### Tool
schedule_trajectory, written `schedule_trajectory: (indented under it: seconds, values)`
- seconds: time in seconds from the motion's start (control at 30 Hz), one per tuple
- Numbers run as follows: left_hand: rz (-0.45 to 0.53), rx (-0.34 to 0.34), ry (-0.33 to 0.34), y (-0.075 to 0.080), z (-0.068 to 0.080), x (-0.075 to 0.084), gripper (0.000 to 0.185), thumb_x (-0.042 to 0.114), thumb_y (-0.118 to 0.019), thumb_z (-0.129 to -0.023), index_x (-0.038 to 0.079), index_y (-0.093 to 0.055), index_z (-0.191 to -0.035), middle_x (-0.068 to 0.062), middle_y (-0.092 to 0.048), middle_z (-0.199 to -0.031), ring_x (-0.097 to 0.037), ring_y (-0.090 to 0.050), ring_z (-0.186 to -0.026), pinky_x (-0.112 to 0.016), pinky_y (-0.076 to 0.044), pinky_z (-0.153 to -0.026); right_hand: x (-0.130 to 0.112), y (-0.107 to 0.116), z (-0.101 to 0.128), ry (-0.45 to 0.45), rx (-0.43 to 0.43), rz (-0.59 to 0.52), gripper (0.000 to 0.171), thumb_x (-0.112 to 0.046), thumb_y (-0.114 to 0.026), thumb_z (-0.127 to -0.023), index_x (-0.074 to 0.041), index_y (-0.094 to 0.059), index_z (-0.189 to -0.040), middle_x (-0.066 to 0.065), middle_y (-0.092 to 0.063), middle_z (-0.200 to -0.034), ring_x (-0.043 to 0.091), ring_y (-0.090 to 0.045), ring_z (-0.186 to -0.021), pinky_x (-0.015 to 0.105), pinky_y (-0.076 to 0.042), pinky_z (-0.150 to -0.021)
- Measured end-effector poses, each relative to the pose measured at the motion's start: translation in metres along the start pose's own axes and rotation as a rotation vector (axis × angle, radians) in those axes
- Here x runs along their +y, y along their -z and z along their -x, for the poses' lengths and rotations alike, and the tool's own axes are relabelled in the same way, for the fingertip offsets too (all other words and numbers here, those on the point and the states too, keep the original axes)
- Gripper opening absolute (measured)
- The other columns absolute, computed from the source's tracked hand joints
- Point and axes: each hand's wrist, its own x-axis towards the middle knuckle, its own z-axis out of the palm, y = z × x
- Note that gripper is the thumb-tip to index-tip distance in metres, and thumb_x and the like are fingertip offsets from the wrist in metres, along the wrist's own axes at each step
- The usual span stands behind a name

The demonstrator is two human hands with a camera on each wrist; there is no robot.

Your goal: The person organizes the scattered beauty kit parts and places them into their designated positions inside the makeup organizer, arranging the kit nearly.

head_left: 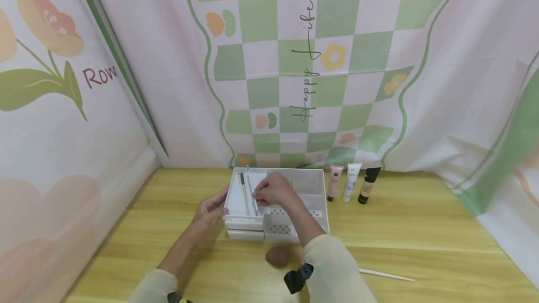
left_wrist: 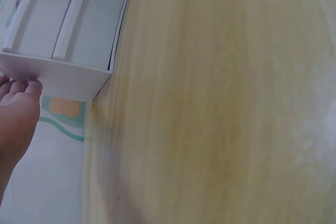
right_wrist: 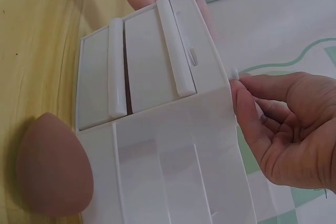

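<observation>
On the wooden table [head_left: 421,228], a white organizer [head_left: 313,183] fronts floral backdrop cloths [head_left: 379,60].

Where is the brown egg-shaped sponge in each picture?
Head view: the brown sponge lies on the wooden table, just in front of the white organizer box, between the forearms.
Left wrist view: not in it; only the box's corner, the table and the left hand's fingertips show.
Right wrist view: bottom left, beside the box.
Shared landmark: the white organizer box with its two drawer fronts.
</observation>
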Motion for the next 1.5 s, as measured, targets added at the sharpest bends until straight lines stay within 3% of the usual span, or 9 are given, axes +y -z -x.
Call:
schedule_trajectory:
  seconds: [0.2,0.5,0.77,1.0,1.5]
  values:
    - [-0.001,-0.001,-0.012,0.001,0.000,-0.001,0.070,-0.009,-0.046,-0.092,-0.018,-0.013,-0.153,-0.033,-0.005,-0.165,-0.047,-0.005,-0.152,-0.013,-0.038,-0.114,-0.003,-0.002,-0.003,-0.012,-0.007,0.022,0.010,0.000,-0.073,-0.087,0.005,-0.076,-0.095,0.017,-0.076,-0.088,0.012,-0.068,-0.064,0.021,-0.064,-0.063]
    - [0.013,0.020,0.020,0.000,0.000,0.000,0.071,-0.007,-0.047,-0.091,-0.015,-0.015,-0.154,-0.029,-0.007,-0.168,-0.044,-0.007,-0.156,-0.013,-0.039,-0.113,-0.009,-0.007,-0.002,-0.002,-0.013,0.071,0.008,0.002,-0.073,-0.085,0.006,-0.076,-0.091,0.018,-0.076,-0.081,0.010,-0.065,-0.057,0.020,-0.063,-0.059]
    - [0.004,0.003,-0.007,0.000,0.000,-0.002,0.070,-0.008,-0.046,-0.091,-0.018,-0.013,-0.152,-0.033,-0.006,-0.165,-0.048,-0.005,-0.153,-0.014,-0.039,-0.113,-0.010,-0.009,-0.002,0.002,-0.009,0.114,0.007,0.003,-0.073,-0.084,0.007,-0.076,-0.088,0.018,-0.076,-0.077,0.008,-0.062,-0.052,0.019,-0.061,-0.057]
    - [0.012,0.026,0.022,-0.002,0.000,0.001,0.070,-0.008,-0.045,-0.092,-0.015,-0.015,-0.154,-0.028,-0.007,-0.168,-0.042,-0.008,-0.156,-0.012,-0.037,-0.113,-0.011,-0.009,-0.003,0.013,-0.007,0.141,0.006,0.002,-0.074,-0.083,0.007,-0.076,-0.088,0.017,-0.076,-0.077,0.008,-0.062,-0.052,0.018,-0.061,-0.056]
    - [-0.013,0.032,0.045,-0.002,-0.001,0.002,0.069,-0.007,-0.046,-0.093,-0.013,-0.016,-0.155,-0.026,-0.007,-0.169,-0.041,-0.007,-0.157,-0.013,-0.036,-0.114,-0.011,-0.008,-0.002,0.018,0.016,0.204,0.005,-0.002,-0.076,-0.083,0.002,-0.078,-0.085,0.012,-0.077,-0.074,0.006,-0.063,-0.052,0.016,-0.059,-0.056]
